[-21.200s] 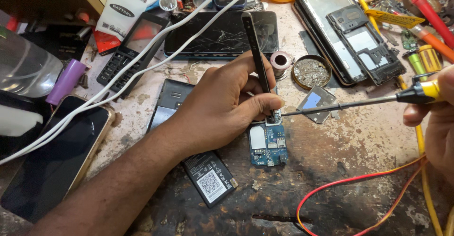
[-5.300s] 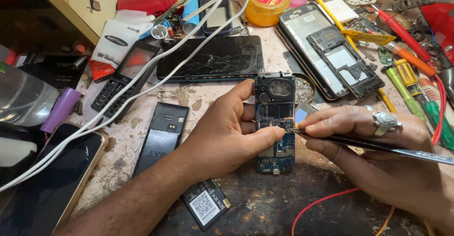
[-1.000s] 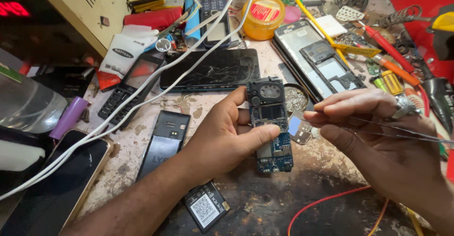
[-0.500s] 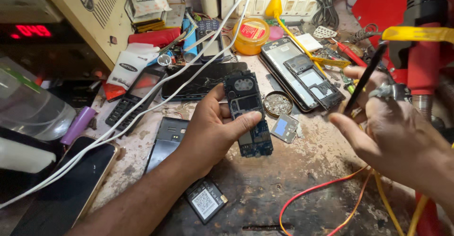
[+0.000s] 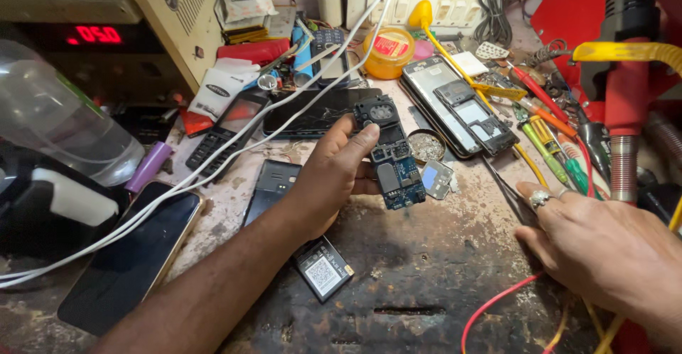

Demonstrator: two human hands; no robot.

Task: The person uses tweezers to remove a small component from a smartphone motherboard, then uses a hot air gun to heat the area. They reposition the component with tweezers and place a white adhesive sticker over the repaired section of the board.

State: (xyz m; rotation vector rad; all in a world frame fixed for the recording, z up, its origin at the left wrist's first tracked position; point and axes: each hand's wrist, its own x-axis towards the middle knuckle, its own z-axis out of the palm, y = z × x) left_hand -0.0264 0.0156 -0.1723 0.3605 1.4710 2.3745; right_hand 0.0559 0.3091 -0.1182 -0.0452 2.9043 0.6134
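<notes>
1. Head view: left hand point(image 5: 334, 176) pinches the circuit board point(image 5: 393, 159) between thumb and fingers, lifted just above the bench point(image 5: 426, 276). A loose grip could drop it onto the small metal shield point(image 5: 435, 178).
2. Right hand point(image 5: 597, 244) lies flat by the tweezers point(image 5: 506, 191), fingers loosely together; it could catch the red wire point(image 5: 497, 301).

The scene is lit brightly and evenly from above, with only soft shadows under the left hand point(image 5: 334, 176) on the tabletop point(image 5: 426, 269), a glare on the clear plastic bottle point(image 5: 57, 130), a glowing red display point(image 5: 94, 34), and slightly stretched, softer edges.
</notes>
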